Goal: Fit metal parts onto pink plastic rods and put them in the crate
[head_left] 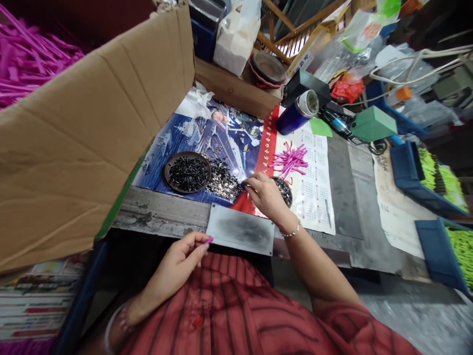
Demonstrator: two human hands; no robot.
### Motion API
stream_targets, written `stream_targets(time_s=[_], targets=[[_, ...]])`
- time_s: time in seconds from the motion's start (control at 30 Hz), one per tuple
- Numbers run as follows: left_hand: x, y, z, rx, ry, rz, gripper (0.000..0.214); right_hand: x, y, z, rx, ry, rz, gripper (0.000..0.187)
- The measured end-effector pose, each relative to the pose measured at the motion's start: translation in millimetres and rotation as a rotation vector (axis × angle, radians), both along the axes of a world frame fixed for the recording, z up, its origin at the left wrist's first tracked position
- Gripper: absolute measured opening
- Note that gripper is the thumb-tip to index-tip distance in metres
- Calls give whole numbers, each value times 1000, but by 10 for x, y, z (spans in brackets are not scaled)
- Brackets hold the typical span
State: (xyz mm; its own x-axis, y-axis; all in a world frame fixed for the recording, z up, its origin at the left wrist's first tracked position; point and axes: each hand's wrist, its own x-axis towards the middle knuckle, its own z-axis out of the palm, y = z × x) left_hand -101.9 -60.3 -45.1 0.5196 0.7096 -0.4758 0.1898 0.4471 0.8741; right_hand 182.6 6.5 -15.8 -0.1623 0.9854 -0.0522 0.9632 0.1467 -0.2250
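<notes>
My left hand (183,259) is low near my lap, fingers pinched on a small pink plastic piece (209,240). My right hand (264,195) reaches over the table edge, fingertips closed at the edge of a pile of small shiny metal parts (221,180); what they pinch is too small to name. A round dish of dark screws (187,172) stands left of the pile. Another dark dish (285,190) is partly hidden behind my right hand. A heap of pink plastic pieces (290,160) lies on the calendar sheet beyond it.
A big cardboard flap (84,123) rises at the left, with pink strips (25,54) behind it. A blue flask (295,116) lies at the back. A grey metal plate (240,229) sits at the table edge. Blue bins of green parts (439,177) stand right.
</notes>
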Motion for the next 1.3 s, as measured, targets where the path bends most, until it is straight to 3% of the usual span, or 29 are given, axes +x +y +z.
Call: stream_targets(time_s=[0.2,0.47,0.73,0.83,0.97,1.03,1.13,1.3], targets=[[21,29,80,25,-22,17,27,-71,249,-2,-109,-57,40,17],[-18,-1,19,-3,10,58,28,-222,349,24,-175,-301,73,18],[22,2,40,22,-14,30,27,-213,365,12,-161,-193,51,14],[21,1,70,36,-19,32,26,-81,285,51,-141,66,-16,12],[50,5,174,104,-10,31,22,-5,4,139,-249,948,-209,16],[79,17,250,199,0,6,20,-48,-168,187,-377,1232,-246,22],[129,46,363,424,12,-54,14,-163,-390,257,-529,1395,-224,27],[201,73,488,824,48,-184,9,-262,-578,391,-655,1341,-61,27]])
